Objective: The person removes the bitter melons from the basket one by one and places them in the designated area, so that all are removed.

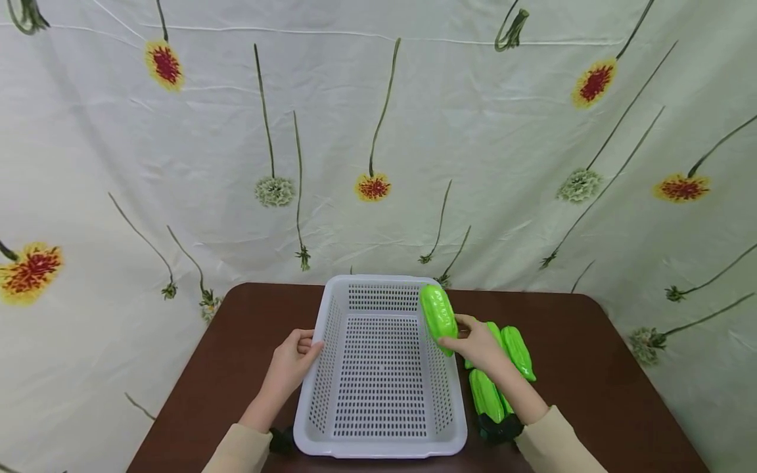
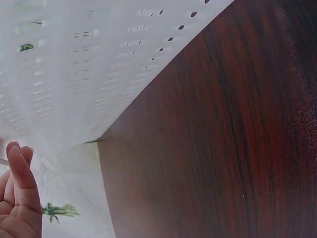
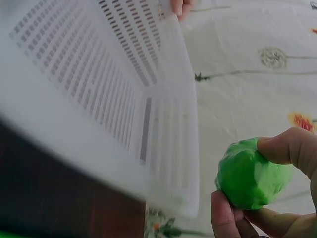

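A white plastic basket (image 1: 381, 453) with slotted walls and floor stands in the middle of the table, nothing inside it. My left hand (image 1: 292, 358) grips its left rim, thumb on top and fingers below outside. In the left wrist view, the fingers (image 2: 24, 173) show at the rim beside the perforated wall. Over the basket's right rim, my right hand (image 1: 476, 341) holds a glossy bright-green ridged gourd (image 1: 437, 315) between thumb and fingers. The right wrist view shows this gourd (image 3: 250, 176) end-on, thumb above and fingers beneath.
Several more green gourds (image 1: 517, 351) lie on the table right of the basket, partly hidden by my right forearm. The dark brown table (image 1: 591, 394) meets a white flowered cloth (image 1: 331, 131) at its back and sides. A black object (image 1: 499, 427) sits by my right wrist.
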Action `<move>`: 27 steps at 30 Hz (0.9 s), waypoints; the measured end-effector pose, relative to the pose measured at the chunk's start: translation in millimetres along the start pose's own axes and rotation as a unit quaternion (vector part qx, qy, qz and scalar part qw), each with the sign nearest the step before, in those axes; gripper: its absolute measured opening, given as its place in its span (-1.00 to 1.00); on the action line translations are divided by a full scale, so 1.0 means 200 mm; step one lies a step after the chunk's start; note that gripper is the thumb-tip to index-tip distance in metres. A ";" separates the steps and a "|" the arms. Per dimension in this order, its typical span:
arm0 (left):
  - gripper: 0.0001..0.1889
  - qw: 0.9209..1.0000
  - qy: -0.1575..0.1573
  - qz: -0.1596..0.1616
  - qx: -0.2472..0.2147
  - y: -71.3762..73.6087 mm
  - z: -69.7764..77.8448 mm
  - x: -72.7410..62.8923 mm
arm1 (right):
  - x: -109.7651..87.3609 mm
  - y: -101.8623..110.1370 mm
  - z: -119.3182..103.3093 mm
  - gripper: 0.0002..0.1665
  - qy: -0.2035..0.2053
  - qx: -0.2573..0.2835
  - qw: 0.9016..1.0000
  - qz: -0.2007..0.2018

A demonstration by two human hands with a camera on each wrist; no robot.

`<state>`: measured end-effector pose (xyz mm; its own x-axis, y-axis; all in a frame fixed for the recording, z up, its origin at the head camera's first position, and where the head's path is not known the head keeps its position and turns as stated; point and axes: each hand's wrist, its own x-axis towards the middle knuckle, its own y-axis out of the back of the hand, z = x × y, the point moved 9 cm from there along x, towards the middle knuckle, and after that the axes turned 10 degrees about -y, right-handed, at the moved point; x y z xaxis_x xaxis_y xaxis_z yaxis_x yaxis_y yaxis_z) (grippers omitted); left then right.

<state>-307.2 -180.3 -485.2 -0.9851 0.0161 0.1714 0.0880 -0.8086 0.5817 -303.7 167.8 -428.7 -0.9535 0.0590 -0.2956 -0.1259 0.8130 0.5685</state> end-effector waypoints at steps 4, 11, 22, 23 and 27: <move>-0.58 1.000 0.001 0.000 0.003 0.00 -0.01 0.00 | -0.05 0.12 0.14 -0.09 -0.025 -0.013 1.000 0.004; -0.59 1.000 0.004 -0.001 -0.003 0.00 -0.01 0.00 | -0.12 0.28 0.37 -0.04 -0.064 -0.037 0.997 0.021; -0.59 1.000 0.000 0.002 0.006 0.00 0.00 0.00 | -0.19 0.39 0.66 -0.04 -0.106 -0.059 0.992 0.035; -0.59 1.000 0.000 0.002 0.007 0.00 0.00 0.00 | -0.20 0.39 0.68 -0.03 -0.110 -0.060 0.991 0.035; -0.59 1.000 0.000 0.003 0.010 0.00 0.00 0.00 | -0.22 0.40 0.77 -0.03 -0.127 -0.059 0.990 0.028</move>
<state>-307.5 -179.9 -485.4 -0.9846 0.0120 0.1746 0.0962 -0.7966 0.5968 -229.4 319.9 -489.3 -0.8625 0.2582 -0.4352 -0.1192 0.7321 0.6707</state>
